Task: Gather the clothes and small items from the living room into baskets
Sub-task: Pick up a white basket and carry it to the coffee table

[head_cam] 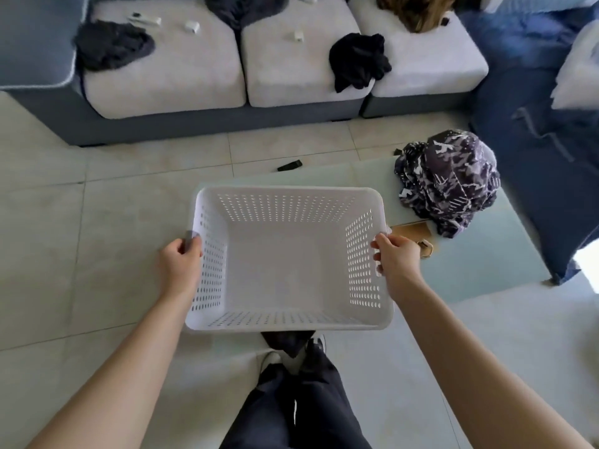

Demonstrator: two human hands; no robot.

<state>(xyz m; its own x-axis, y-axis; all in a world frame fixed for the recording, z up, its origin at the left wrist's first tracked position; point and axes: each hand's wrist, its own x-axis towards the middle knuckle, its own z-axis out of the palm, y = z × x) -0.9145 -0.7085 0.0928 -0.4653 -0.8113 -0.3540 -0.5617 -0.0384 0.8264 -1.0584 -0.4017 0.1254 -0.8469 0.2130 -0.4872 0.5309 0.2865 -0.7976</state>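
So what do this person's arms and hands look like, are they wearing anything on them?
Both forearms are bare to the bottom of the frame: no sleeves, gloves, watch or bracelet show. No rings are visible on the left hand or the right hand. Fingers are uncovered, nails short and plain as far as the blur allows.

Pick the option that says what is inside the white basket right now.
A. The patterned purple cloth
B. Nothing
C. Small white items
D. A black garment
B: the white basket, gripped at its side rims by the left hand and the right hand, shows only its bare perforated walls and floor; the patterned purple cloth lies on the low table and the black garment on the sofa.
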